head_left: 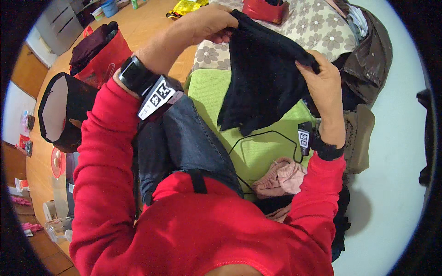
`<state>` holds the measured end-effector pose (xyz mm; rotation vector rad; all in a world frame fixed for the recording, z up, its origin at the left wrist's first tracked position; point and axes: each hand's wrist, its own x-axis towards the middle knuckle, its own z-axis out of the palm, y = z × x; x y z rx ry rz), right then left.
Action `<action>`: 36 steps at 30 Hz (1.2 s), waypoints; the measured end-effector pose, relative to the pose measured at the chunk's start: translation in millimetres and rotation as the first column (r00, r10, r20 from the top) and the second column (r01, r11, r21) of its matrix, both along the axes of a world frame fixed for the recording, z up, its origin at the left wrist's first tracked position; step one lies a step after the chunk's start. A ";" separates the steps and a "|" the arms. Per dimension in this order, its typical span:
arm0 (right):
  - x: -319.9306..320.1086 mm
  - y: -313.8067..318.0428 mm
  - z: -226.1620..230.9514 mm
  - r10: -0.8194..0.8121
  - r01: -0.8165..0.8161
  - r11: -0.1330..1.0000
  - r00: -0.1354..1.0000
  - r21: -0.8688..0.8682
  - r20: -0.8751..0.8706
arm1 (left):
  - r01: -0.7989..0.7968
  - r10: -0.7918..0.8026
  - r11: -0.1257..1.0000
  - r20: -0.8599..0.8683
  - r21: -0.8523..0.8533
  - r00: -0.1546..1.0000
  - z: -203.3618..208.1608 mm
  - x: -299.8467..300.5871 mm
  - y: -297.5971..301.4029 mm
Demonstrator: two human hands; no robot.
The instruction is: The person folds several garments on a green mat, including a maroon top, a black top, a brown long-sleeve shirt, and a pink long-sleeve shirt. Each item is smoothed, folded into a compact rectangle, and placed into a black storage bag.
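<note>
A black cloth garment [264, 76] hangs stretched between my two raised hands; its exact kind does not show. At its upper left corner, my left hand [216, 24] is closed on the edge. My right hand [322, 76] pinches the opposite corner, thumb on the near side. The lower end dangles over a lime green ribbed cover [207, 92]. On that cover, near my right forearm, lies a crumpled pink cloth [281, 178]. A thin black cable [271, 132] loops across the green cover below the garment.
Left of my legs stand a red bag [103, 60] stuffed with dark cloth and a round black fabric bin [69, 110]. A flower-patterned cover [317, 30] lies beyond the green one. A dark brown jacket [370, 64] is heaped at the right, beside a pale wall [396, 152].
</note>
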<state>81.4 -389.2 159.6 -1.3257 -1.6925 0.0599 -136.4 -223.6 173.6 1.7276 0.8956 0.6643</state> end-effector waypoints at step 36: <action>7.0 10.4 27.2 -0.199 0.199 0.980 0.966 0.016 0.165 | -0.088 -0.044 0.444 0.119 0.892 0.992 -7.8 3.8 -22.9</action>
